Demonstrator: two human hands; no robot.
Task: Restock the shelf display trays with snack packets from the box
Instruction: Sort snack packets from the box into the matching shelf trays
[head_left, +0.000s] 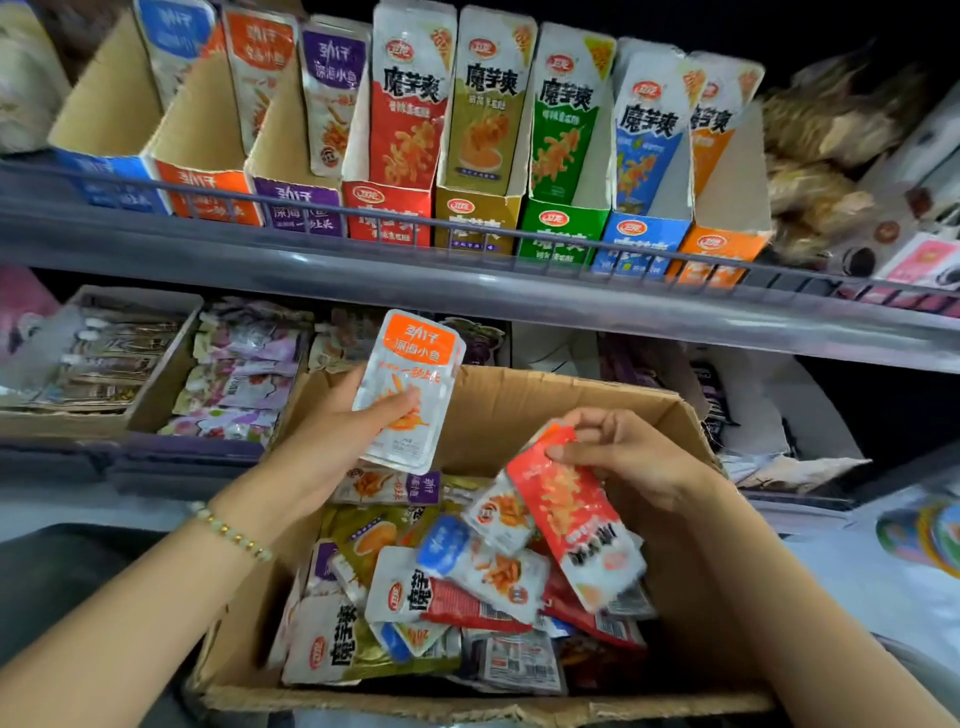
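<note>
Dim shop shelving fills the background: a grey metal shelf (467, 299) with a thin wire rail (311, 205) carries a row of slanted cardboard display trays (387, 208), each printed in its own colour. The rail crosses their front labels, and the outermost trays are cut off or smeared by the wide lens. To the right, brown lumpy goods (821, 156) are too blurred to identify. Below, a shallow brown carton (156, 374) of flat sachets sits in shadow, its print unreadable. In front stands an open cardboard box (519, 410) with rough, torn corrugated edges, its near flap running out of the picture. Inside lies a heap of loose packets (467, 587), glossy foil pouches with crimped ends, overlapping so that most show only in part. The left hand (332, 431), a beaded bracelet (234, 532) on its wrist, holds an orange-topped packet (410, 384) upright above the box's far left corner, thumb across the front and fingers clamped behind, hidden by the pouch. The right hand (634, 457) pinches the top edge of a red packet (576, 519) between thumb and fingertips; it hangs tilted over the heap, its lower end blurred.
</note>
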